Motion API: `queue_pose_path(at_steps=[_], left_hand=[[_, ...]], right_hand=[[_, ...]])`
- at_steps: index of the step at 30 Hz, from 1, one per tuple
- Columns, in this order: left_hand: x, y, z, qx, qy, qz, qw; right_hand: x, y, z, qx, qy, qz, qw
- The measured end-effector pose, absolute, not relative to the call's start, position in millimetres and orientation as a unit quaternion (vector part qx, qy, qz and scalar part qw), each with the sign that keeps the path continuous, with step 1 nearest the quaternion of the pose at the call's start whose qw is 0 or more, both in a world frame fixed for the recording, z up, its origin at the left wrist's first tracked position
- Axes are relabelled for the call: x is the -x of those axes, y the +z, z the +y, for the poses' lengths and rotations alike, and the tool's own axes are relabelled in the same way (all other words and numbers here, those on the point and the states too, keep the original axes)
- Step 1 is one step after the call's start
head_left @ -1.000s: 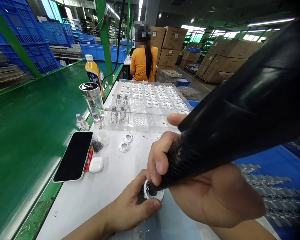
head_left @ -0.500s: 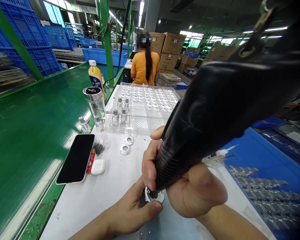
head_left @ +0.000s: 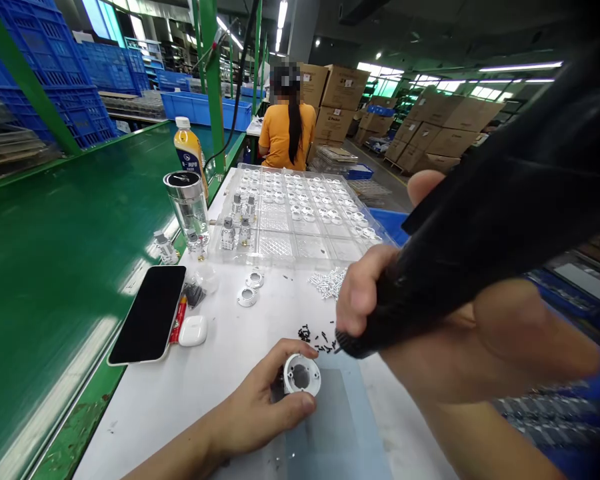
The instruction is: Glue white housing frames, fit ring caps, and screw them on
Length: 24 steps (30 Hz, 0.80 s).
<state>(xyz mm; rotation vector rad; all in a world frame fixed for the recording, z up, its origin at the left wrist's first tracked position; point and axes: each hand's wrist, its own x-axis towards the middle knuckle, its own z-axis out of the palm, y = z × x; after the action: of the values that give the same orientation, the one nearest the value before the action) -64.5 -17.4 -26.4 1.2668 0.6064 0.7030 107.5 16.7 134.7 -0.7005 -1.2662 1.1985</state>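
Pinching a white housing, left hand — gripping a black driver, right hand.

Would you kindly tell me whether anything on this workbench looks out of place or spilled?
The small black screws lie scattered on the white tabletop, beyond and right of the left hand, with no dish, so they look spilled, though perhaps deliberately laid out. The phone also juts over the green rail.
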Motion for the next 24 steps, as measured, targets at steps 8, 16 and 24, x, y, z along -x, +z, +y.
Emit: queue_pose_path(at_steps=[8,16,24], left_hand=[[58.9,-20.0,-15.9,-0.589,0.281,0.294,0.698],[47.9,-31.6,-21.9,-0.622,0.358,0.405,0.566],[47.6,-32.4,-19.4,-0.623,0.439,0.364,0.535]], right_hand=[[-158.6,34.5,67.1,0.343,0.364,-0.557,0.663],[-153.5,43.0,57.5,0.31,0.407,-0.533,0.673],[-128.7,87.1,9.3,0.244,0.572,-0.517,0.588]])
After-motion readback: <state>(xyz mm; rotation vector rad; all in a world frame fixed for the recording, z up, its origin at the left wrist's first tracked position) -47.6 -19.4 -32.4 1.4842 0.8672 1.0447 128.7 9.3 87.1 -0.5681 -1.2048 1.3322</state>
